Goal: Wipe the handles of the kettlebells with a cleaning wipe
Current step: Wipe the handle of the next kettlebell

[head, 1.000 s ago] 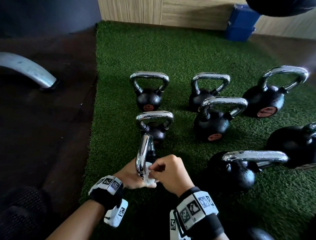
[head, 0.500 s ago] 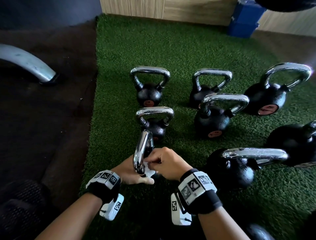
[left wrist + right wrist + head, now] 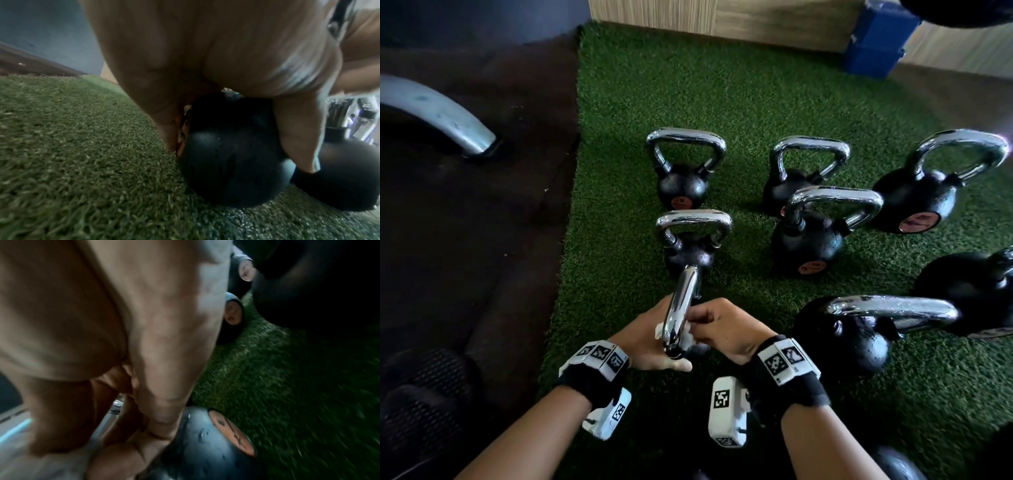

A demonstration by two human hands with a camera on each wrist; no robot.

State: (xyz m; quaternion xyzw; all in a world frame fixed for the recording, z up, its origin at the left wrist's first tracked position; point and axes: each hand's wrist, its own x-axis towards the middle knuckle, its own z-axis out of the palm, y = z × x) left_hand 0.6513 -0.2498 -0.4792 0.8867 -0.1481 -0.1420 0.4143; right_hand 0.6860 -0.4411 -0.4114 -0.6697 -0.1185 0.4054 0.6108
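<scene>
Chrome handle (image 3: 683, 305): yours, low centre of the head view; stiff, slick, probably wet, so expect the wipe to slide.
Kettlebell (image 3: 230, 155): heavy iron on turf; steady it, don't lift.
Cleaning wipe (image 3: 690, 334): soft and thin, pinched on the handle by your right hand (image 3: 726, 329).
Left hand (image 3: 650, 346): grasping the handle's near end.
Wrist views: show the black ball and its orange label (image 3: 232, 433), hidden from the head view.

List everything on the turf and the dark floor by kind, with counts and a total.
Kettlebells: 8 clearly; a dark shape at the bottom edge may be another
Cleaning wipe: 1
Blue block: 1
Curved metal bar: 1
Total: 11
</scene>
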